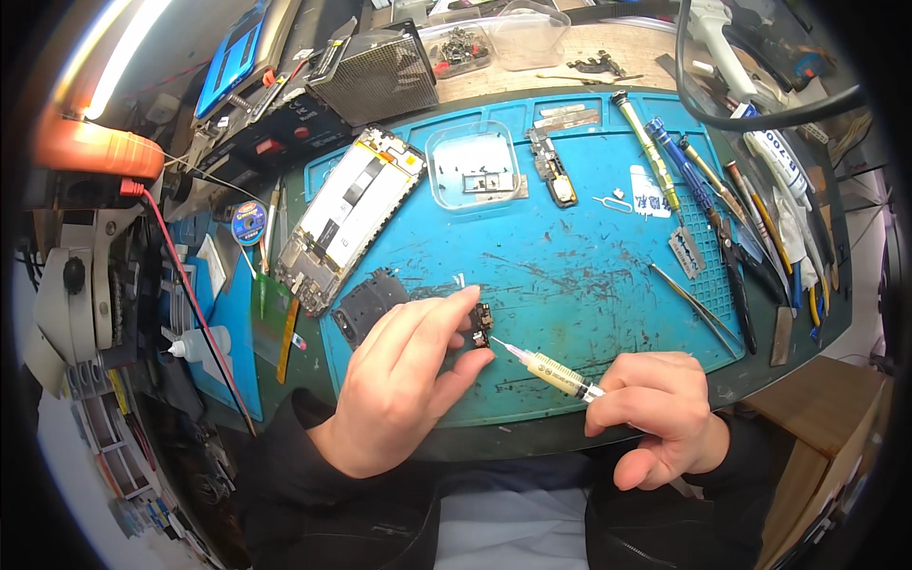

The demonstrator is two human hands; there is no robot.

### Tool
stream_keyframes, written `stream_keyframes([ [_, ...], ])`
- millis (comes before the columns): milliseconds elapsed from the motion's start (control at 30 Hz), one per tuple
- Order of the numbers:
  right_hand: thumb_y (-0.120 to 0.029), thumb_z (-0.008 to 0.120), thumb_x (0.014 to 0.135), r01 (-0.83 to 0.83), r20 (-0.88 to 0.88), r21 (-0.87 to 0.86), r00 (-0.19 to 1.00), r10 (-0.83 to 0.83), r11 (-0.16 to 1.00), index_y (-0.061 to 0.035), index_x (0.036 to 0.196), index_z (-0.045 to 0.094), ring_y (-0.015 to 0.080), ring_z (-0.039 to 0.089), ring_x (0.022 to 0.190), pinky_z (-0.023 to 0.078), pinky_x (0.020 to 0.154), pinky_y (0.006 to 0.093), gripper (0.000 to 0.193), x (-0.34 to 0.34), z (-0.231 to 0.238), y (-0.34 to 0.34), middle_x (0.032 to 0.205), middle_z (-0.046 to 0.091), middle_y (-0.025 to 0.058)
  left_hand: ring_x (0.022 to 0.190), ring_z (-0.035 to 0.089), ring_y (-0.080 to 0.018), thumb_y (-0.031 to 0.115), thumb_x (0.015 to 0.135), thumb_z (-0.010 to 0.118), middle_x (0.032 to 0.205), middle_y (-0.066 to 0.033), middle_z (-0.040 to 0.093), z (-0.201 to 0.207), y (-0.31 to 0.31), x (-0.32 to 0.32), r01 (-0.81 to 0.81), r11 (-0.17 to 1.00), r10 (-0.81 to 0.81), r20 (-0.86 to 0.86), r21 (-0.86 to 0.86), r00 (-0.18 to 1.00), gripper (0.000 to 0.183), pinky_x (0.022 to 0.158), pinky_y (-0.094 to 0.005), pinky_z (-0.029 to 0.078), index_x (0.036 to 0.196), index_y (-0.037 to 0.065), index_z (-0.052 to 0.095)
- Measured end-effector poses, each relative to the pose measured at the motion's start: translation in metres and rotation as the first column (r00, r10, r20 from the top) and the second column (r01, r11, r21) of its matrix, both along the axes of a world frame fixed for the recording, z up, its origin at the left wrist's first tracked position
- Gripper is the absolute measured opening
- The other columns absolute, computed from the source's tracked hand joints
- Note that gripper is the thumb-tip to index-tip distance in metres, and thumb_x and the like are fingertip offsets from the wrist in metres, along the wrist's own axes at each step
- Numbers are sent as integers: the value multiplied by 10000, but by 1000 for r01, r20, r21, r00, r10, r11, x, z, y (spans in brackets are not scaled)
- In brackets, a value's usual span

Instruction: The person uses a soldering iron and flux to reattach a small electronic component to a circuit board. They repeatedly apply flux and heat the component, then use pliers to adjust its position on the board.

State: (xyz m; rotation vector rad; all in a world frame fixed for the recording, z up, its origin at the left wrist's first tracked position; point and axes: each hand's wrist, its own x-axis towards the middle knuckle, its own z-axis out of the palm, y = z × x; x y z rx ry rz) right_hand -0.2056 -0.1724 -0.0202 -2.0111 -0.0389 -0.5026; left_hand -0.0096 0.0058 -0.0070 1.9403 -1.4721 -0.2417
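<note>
With fingers bent round its edge, my left hand holds a small black circuit board near the front of the blue work mat. My right hand grips a syringe of pale yellow paste. The syringe's thin needle points left and ends just beside the board; whether it touches cannot be made out. Behind my left hand lies a dark grey plastic cover. Farther back on the left rests an opened phone with its battery showing.
A clear plastic box with small parts and a narrow phone module stand at the back. Screwdrivers, tweezers, a blade and pliers lie right. A white bottle and solder spool are left.
</note>
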Motion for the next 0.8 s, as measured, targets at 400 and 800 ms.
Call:
stream_keyframes([
  [400, -577, 766, 814, -31, -3, -104, 1000, 31, 994, -106, 790, 663, 178, 518, 520, 404, 446, 297, 483, 4, 2, 1, 681, 492, 14, 803, 644, -175, 4, 722, 863, 1020, -103, 681, 0, 0, 1, 7, 1000, -7, 8, -1, 1000, 593, 675, -274, 526, 1271, -20, 641],
  [800, -546, 787, 791, -21, -3, -159, 1000, 20, 987, -112, 778, 643, 184, 491, 510, 383, 442, 311, 458, 6, 4, 4, 668, 430, 15, 811, 646, -173, 7, 722, 867, 1018, -102, 680, 0, -1, 1, 2, 1000, -2, 21, 0, 1000, 590, 679, -273, 528, 1268, -19, 648],
])
